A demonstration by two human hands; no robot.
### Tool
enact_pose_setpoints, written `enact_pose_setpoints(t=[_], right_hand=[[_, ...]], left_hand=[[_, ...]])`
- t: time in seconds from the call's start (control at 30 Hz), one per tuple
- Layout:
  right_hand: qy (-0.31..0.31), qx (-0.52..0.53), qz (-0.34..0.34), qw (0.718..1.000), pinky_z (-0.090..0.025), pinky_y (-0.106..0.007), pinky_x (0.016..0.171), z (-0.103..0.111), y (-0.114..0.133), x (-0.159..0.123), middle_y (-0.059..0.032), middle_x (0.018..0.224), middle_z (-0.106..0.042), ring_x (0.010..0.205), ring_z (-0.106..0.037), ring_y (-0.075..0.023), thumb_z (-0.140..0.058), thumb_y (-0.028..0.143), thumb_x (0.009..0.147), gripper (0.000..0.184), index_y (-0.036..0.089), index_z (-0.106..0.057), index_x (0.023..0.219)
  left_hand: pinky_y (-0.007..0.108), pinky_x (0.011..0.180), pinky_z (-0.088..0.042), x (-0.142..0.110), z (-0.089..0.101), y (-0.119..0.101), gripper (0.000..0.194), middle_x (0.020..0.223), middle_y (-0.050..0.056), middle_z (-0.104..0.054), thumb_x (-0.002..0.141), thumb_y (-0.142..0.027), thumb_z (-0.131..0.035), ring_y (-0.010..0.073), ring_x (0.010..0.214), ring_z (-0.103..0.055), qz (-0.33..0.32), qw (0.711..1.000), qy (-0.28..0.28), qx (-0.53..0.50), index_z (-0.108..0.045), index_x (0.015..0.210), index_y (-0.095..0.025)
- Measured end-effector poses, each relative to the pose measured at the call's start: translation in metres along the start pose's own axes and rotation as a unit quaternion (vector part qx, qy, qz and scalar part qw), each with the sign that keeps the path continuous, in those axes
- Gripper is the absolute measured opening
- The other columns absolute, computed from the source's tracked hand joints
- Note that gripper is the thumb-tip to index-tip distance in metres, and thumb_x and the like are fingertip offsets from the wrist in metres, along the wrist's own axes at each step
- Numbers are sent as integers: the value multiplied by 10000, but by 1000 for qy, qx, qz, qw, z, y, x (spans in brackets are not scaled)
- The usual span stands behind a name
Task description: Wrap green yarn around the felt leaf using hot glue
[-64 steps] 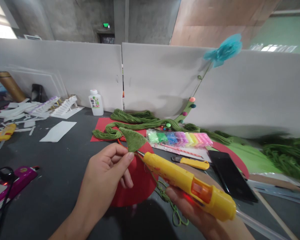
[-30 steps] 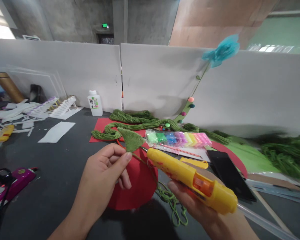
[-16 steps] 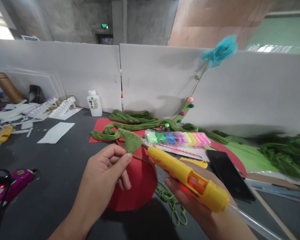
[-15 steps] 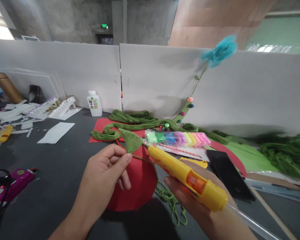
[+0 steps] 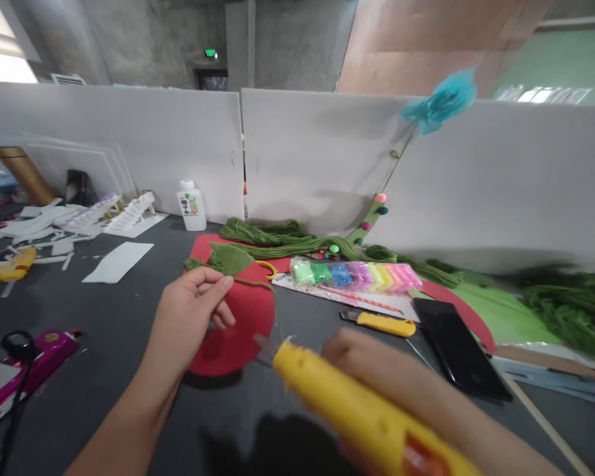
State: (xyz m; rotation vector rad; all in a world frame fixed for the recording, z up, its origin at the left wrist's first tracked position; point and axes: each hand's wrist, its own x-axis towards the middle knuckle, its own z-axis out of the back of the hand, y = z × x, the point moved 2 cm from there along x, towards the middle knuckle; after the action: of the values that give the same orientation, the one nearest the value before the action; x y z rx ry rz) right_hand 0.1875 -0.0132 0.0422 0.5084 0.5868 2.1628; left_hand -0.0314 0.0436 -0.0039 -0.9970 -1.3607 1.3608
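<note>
My left hand (image 5: 191, 311) pinches a red paper cone (image 5: 238, 324) whose tip is wrapped in green yarn (image 5: 231, 258), held over the dark table. A strand of green yarn trails from the tip to the right. My right hand (image 5: 377, 377) is blurred by motion low at the front and grips a yellow hot glue gun (image 5: 347, 406), whose nozzle points left, below and to the right of the cone and apart from it.
Skeins of green yarn (image 5: 277, 238) lie on red paper by the white partition (image 5: 302, 158). A pack of coloured clay (image 5: 354, 272), a yellow utility knife (image 5: 381, 322) and a black phone (image 5: 456, 354) lie to the right. A white bottle (image 5: 191, 206), a magenta tool (image 5: 30, 367) and another yellow glue gun (image 5: 7, 268) are on the left.
The glue gun has dropped down and back from the cone's tip toward me. My left hand has moved the cone up and to the left.
</note>
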Motion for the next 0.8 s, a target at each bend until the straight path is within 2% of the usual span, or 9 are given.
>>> enact_pose_setpoints(t=[0.07, 0.13, 0.3, 0.4, 0.5, 0.6, 0.67, 0.7, 0.8], right_hand=[[158, -5, 22, 987, -458, -215, 580, -12, 11, 1, -38, 930, -587, 694, -596, -136, -555, 177, 755, 57, 206, -555, 803], [263, -49, 19, 963, -426, -204, 551, -29, 14, 2, -43, 989, -574, 696, -591, -125, -532, 104, 761, 145, 190, -572, 870], [306, -137, 1, 942, -374, -224, 529, -70, -4, 9, -58, 992, -569, 706, -566, -145, -590, 115, 736, 174, 154, -605, 905], [272, -110, -11, 956, -409, -233, 632, -73, -11, 10, -58, 1010, -564, 803, -569, -169, -643, 112, 670, 279, 159, -602, 942], [191, -74, -9, 979, -416, -250, 669, -57, -10, 9, -33, 945, -579, 797, -556, -163, -608, 146, 724, 161, 183, -587, 880], [-22, 11, -23, 999, -420, -260, 737, -32, -7, 7, -12, 910, -566, 835, -532, -153, -521, 156, 817, 81, 215, -523, 872], [-167, 88, -36, 981, -409, -282, 840, -21, -7, 5, -11, 983, -547, 951, -514, -159, -516, 167, 828, 166, 242, -473, 969], [-203, 137, -45, 968, -406, -290, 872, -19, -8, 4, -13, 1036, -533, 997, -505, -160, -532, 178, 819, 230, 254, -446, 1018], [-166, 281, -89, 941, -459, -291, 811, -23, -10, 5, -21, 1104, -510, 937, -536, -151, -580, 225, 784, 378, 273, -393, 1109]], left_hand=[[173, 406, -419, 9, 10, 3, 156, 391, -43, -592, 745, -300, -632, 96, 363, -521, -26, 998, -42, 40, -565, 690, -171], [175, 404, -423, 13, 16, 4, 148, 390, -51, -588, 742, -294, -634, 96, 360, -520, -35, 996, -58, 50, -563, 697, -173], [175, 406, -429, 11, 17, 2, 132, 391, -61, -585, 749, -290, -627, 92, 356, -519, -45, 996, -64, 37, -559, 720, -180], [172, 400, -420, 4, 12, -3, 120, 389, -59, -586, 760, -279, -616, 92, 358, -519, -46, 998, -47, 21, -561, 716, -182], [176, 407, -420, -7, 5, -8, 133, 391, -54, -590, 771, -294, -613, 95, 365, -519, -38, 999, -4, 11, -565, 714, -184], [174, 421, -421, -20, -5, -13, 163, 384, -53, -587, 778, -326, -610, 92, 370, -514, -23, 998, 43, 26, -561, 711, -186], [179, 432, -427, -30, -12, -16, 182, 387, -51, -587, 785, -351, -601, 96, 381, -517, -9, 996, 84, 28, -558, 716, -189], [180, 427, -424, -34, -16, -17, 191, 389, -51, -589, 786, -365, -597, 97, 378, -513, 0, 995, 98, 31, -556, 721, -190], [179, 426, -414, -43, -24, -18, 200, 392, -52, -587, 792, -381, -587, 96, 378, -508, 16, 991, 125, 48, -555, 735, -193]])
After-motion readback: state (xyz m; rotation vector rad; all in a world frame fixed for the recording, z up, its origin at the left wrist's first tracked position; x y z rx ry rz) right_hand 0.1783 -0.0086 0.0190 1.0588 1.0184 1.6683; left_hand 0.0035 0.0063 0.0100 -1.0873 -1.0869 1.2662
